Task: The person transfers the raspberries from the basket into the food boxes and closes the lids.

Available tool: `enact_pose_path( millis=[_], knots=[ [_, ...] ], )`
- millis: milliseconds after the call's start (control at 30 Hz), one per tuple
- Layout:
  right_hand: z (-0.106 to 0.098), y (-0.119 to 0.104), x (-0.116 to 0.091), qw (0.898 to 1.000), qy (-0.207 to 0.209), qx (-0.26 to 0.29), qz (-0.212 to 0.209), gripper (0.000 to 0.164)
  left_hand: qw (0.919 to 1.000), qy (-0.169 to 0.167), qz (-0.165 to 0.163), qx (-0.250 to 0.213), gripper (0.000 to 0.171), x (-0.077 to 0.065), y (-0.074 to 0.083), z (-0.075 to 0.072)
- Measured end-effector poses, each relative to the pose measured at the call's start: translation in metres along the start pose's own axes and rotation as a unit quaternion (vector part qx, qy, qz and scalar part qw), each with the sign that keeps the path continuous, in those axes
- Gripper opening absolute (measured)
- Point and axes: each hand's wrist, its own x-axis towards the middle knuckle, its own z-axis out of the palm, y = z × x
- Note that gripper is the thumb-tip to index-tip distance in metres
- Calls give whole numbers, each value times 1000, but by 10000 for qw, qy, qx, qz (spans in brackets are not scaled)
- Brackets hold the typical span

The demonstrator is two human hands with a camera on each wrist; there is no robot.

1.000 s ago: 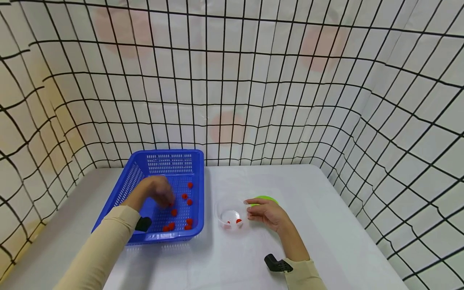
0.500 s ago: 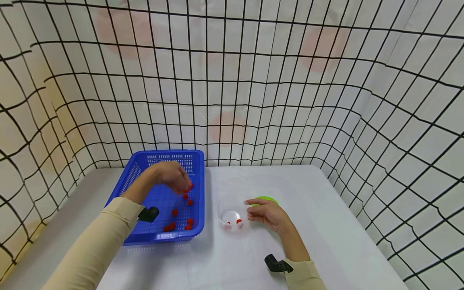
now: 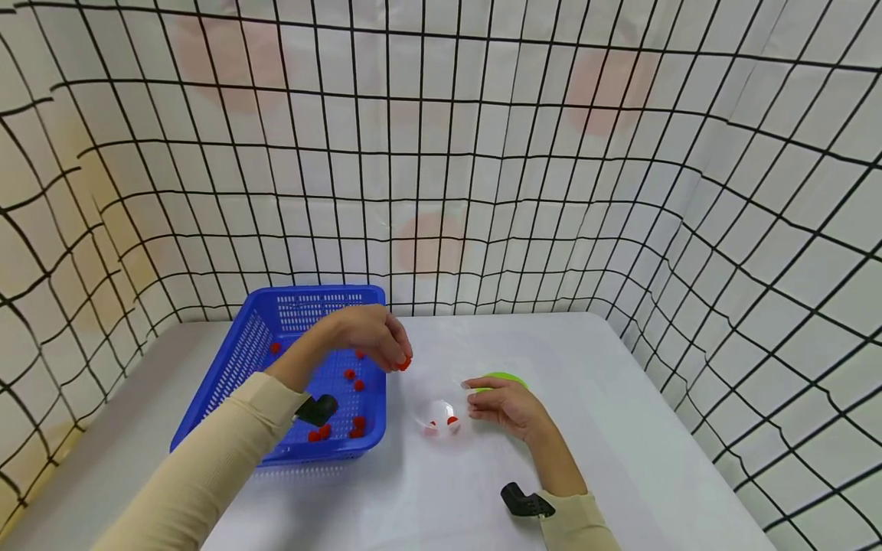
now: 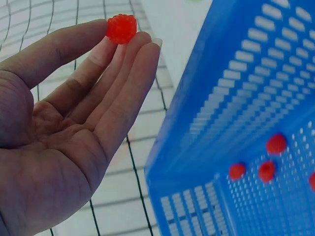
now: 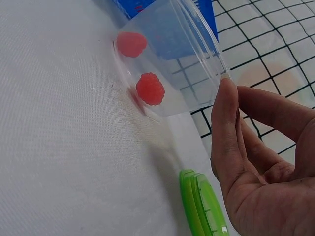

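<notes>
Between the thumb and fingertips of my left hand (image 3: 372, 335) is a red raspberry (image 4: 121, 28), held up just past the right rim of the blue basket (image 3: 377, 428). More raspberries (image 4: 276, 143) lie scattered on the basket's perforated floor. A clear round plastic cup (image 5: 170, 64) stands on the white table to the right of the basket, with two raspberries (image 5: 150, 89) at its bottom. My right hand (image 3: 510, 405) is beside this cup, its extended fingertips at the rim on the cup's right side.
A bright green lid (image 5: 202, 201) lies on the table (image 3: 606, 459) behind my right hand. Black netting (image 3: 441, 176) over white sheeting surrounds the table at the back and both sides.
My left hand has moved up and right from inside the basket to beyond its right rim, carrying a raspberry. The right hand and the cup keep their place.
</notes>
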Motion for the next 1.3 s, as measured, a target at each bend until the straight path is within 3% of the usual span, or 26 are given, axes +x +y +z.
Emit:
enact_pose_path(
  millis=[333,600,1000,1300],
  knots=[
    [3,-2,-1,10000,-55,-50,-52,46,9986,-255,-131,448,11,27,11,35],
    [4,-2,-1,10000,-37,-49,-15,46,9968,-287,-366,656,12,40,8,49],
    [4,-2,-2,9999,-121,-29,-53,47,9973,-127,-556,463,10,41,1,52],
    [3,-1,-2,10000,-45,1,-21,46,9995,81,-193,241,11,27,4,37]
  ],
)
